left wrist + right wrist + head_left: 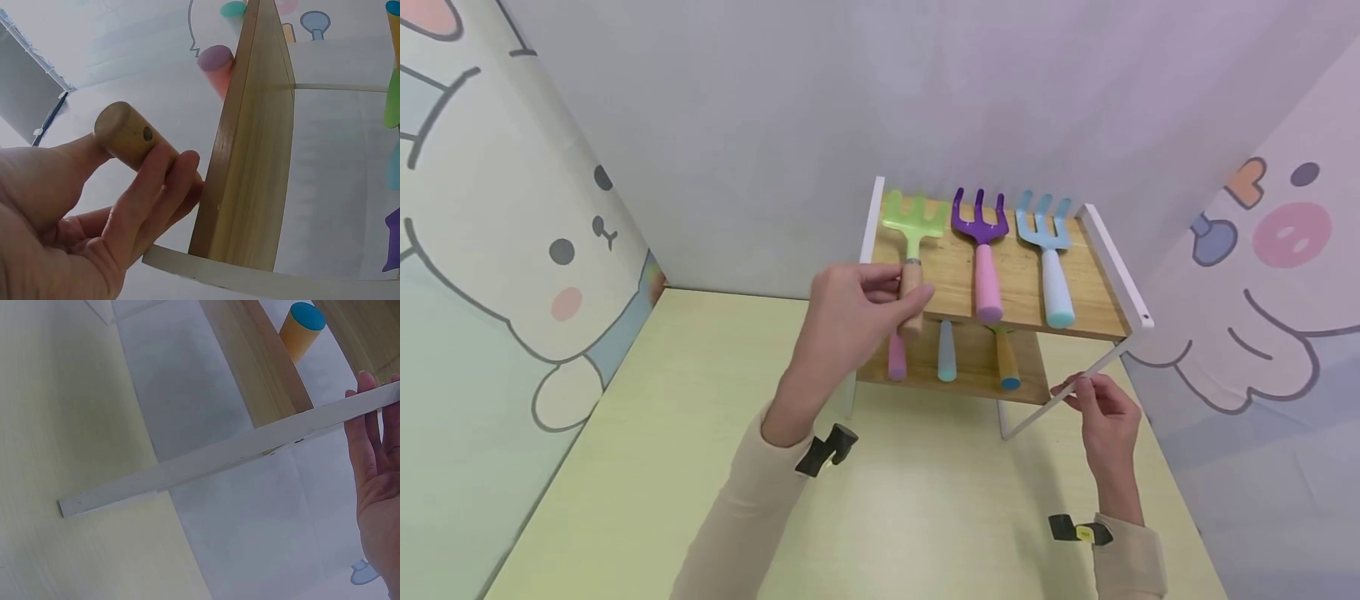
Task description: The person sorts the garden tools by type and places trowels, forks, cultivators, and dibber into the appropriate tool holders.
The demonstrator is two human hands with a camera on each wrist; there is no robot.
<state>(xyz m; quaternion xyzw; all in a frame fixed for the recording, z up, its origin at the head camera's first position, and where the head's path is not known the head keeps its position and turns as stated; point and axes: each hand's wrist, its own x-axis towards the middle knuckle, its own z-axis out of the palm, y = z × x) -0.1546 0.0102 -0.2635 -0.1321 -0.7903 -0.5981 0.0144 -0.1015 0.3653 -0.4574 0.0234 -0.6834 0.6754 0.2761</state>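
My left hand (850, 321) grips the wooden handle (128, 134) of a light-green hand rake (914, 223), whose head overlaps the left part of the upper shelf board. To its right on that board lie a purple hand fork (987, 279) with a pink handle and a light-blue hand fork (1056, 283), prongs toward the wall. My right hand (1105, 421) holds the slanted white leg (206, 453) of the two-tier shelf rack (1026, 287) at its right side, fingers reaching behind the bar in the right wrist view.
On the lower board (977, 383) lie tools with a pink handle (897, 357), a pale-blue handle (947, 354) and an orange handle (1007, 362). The rack stands on a pale-yellow tabletop (700, 400). Cloth walls with cartoon animals enclose the table at the back and both sides.
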